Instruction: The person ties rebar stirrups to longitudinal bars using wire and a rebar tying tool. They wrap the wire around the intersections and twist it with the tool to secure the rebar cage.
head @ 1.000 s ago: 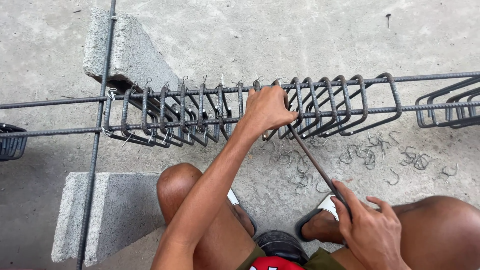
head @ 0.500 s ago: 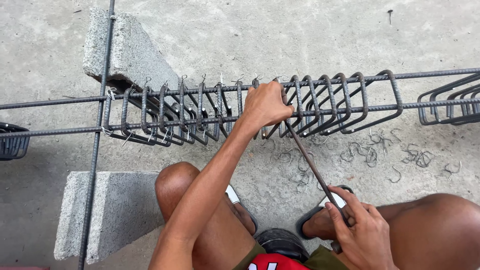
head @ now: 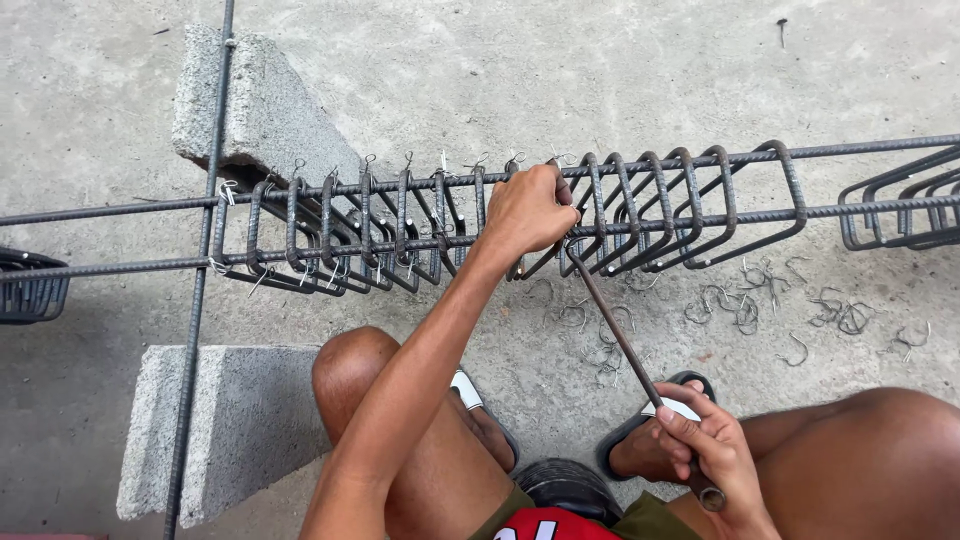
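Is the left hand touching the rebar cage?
Touching. In the head view the left hand is closed over the upper bar of the rebar cage.

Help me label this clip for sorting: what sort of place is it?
Probably a building site or rebar yard: a cage of long ribbed steel bars and bent stirrups rests on grey concrete blocks over a bare concrete floor strewn with wire offcuts.

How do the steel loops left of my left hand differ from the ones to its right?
The left loops carry twisted wire ties along the top bar; the right loops show none. The left loops stand nearly upright; the right loops lean over. The left hand sits between them. Both are dark ribbed steel.
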